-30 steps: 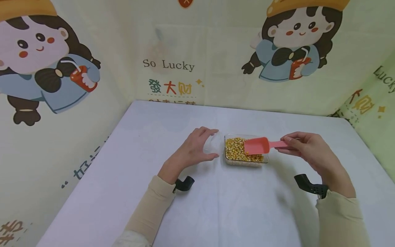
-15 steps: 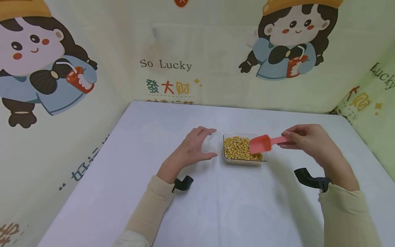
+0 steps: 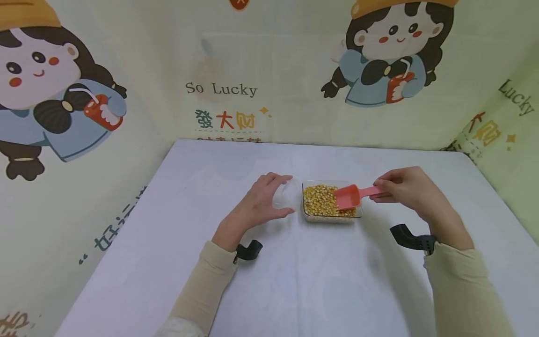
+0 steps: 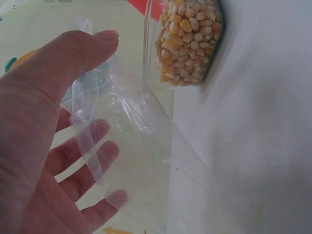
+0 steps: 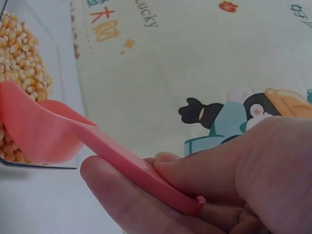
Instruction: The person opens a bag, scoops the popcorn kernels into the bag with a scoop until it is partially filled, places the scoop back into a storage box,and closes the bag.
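Observation:
In the head view, a rectangular clear container full of yellow corn kernels stands on the table. My right hand pinches the handle of a pink scoop between thumb and fingers. The scoop's bowl tips downward, its front edge at the kernels in the container's right half. Left of the container, my left hand holds a clear plastic bag, its thumb and fingers curved around it and spread wide. Several fingertips show through the film in the left wrist view. No kernels show in the bag.
A white cloth covers the table. Behind it and at the sides hangs a printed cloth with cartoon figures and lettering. Each wrist carries a black camera mount.
The right hand has risen a little, and the scoop has gone from nearly level to tilted bowl-down over the kernels. The left hand and bag hold still; the whole view shifts slightly.

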Action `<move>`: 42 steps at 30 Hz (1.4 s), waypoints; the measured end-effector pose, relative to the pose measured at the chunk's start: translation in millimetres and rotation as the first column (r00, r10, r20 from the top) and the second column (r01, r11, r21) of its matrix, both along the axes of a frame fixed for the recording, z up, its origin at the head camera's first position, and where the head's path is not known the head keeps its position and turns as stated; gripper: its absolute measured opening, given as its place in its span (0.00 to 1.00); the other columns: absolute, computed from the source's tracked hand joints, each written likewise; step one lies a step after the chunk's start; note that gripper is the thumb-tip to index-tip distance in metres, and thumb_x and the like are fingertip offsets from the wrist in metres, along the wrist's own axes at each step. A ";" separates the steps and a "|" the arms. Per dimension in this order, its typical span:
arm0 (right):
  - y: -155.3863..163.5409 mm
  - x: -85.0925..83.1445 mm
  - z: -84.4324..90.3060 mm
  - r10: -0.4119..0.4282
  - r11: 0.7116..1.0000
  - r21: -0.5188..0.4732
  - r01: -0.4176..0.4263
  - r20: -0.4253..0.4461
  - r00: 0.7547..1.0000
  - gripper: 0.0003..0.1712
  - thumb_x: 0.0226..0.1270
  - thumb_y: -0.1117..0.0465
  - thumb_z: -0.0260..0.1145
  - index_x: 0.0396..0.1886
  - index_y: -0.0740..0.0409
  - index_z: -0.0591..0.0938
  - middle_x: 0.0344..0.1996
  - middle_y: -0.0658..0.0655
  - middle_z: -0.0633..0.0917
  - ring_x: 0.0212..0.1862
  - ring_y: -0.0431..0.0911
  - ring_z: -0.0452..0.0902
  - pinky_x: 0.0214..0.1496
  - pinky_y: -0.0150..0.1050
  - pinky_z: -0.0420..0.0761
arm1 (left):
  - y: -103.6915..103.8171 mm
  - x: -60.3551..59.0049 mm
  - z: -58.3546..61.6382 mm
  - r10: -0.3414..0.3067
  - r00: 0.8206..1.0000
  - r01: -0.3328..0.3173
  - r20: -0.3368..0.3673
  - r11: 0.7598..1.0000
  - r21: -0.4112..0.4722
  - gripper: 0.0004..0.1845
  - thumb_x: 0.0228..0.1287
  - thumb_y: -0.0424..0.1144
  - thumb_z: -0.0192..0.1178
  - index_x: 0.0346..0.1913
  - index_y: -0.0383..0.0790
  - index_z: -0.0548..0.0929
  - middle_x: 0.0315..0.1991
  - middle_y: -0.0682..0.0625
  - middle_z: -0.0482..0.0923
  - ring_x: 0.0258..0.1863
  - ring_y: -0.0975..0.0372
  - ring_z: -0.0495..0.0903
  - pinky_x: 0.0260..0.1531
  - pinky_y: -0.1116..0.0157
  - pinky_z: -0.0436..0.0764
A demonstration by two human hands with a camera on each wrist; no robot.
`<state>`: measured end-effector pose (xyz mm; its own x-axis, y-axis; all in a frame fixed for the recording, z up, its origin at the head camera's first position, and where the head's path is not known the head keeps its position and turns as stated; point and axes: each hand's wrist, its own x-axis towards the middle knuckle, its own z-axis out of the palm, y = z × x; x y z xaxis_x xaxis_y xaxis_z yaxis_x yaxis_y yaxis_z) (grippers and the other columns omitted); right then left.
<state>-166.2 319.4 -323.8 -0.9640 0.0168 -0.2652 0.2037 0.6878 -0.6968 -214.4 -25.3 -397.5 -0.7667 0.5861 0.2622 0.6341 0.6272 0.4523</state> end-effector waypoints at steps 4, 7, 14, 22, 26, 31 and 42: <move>-3.3 -2.9 -3.6 0.005 1.000 -0.012 -0.005 0.010 1.000 0.27 0.74 0.51 0.60 0.59 0.71 0.74 0.44 0.65 0.87 0.40 0.47 0.89 0.51 0.41 0.84 | -1.6 0.5 0.3 0.007 1.000 -0.007 -0.008 1.000 0.004 0.42 0.53 0.52 0.74 0.71 0.48 0.68 0.58 0.48 0.73 0.59 0.56 0.71 0.60 0.56 0.75; -6.5 -4.6 -7.2 0.018 0.999 -0.033 -0.017 0.014 1.000 0.27 0.74 0.53 0.60 0.59 0.73 0.74 0.43 0.64 0.87 0.42 0.49 0.89 0.54 0.43 0.82 | -2.7 1.4 1.2 0.009 1.000 -0.009 0.007 1.000 0.010 0.42 0.54 0.51 0.73 0.71 0.48 0.68 0.58 0.48 0.73 0.59 0.56 0.71 0.60 0.56 0.76; -11.4 -6.8 -12.6 0.030 0.998 -0.055 -0.028 0.020 0.999 0.28 0.75 0.53 0.60 0.60 0.73 0.74 0.42 0.62 0.89 0.43 0.49 0.89 0.61 0.51 0.74 | -3.4 3.5 4.5 0.008 0.999 -0.009 0.044 1.000 0.026 0.42 0.54 0.51 0.73 0.71 0.48 0.68 0.59 0.47 0.73 0.59 0.56 0.70 0.60 0.54 0.76; -12.4 -9.4 -18.2 0.018 0.996 -0.088 -0.015 0.028 0.999 0.27 0.75 0.54 0.59 0.60 0.74 0.73 0.40 0.60 0.89 0.42 0.49 0.89 0.53 0.42 0.83 | -3.8 3.9 5.7 -0.003 0.998 0.001 0.063 1.000 0.025 0.41 0.55 0.51 0.73 0.71 0.48 0.68 0.59 0.47 0.73 0.60 0.56 0.70 0.59 0.54 0.77; -13.0 -9.8 -22.2 -0.002 0.990 -0.144 0.008 0.043 0.999 0.26 0.76 0.55 0.58 0.61 0.75 0.72 0.41 0.60 0.89 0.41 0.47 0.89 0.45 0.34 0.85 | -4.9 3.9 4.9 -0.004 0.998 0.002 0.056 1.000 0.028 0.41 0.54 0.51 0.73 0.71 0.48 0.68 0.59 0.47 0.73 0.59 0.56 0.70 0.59 0.54 0.77; -12.8 -8.1 -28.8 -0.012 0.984 -0.176 0.020 0.046 0.999 0.27 0.76 0.53 0.57 0.61 0.73 0.72 0.44 0.62 0.88 0.42 0.46 0.89 0.46 0.34 0.85 | -5.1 3.1 4.1 -0.008 0.998 0.007 0.057 1.000 0.018 0.41 0.55 0.52 0.73 0.71 0.49 0.68 0.59 0.48 0.73 0.59 0.57 0.70 0.59 0.55 0.77; -2.5 0.2 -39.7 0.014 0.886 -0.463 0.004 0.036 0.999 0.33 0.78 0.50 0.54 0.67 0.75 0.66 0.42 0.47 0.87 0.45 0.41 0.88 0.53 0.39 0.83 | -7.4 2.9 5.4 0.009 0.998 -0.010 0.061 1.000 0.011 0.41 0.54 0.52 0.73 0.71 0.50 0.68 0.59 0.50 0.72 0.60 0.57 0.70 0.59 0.56 0.77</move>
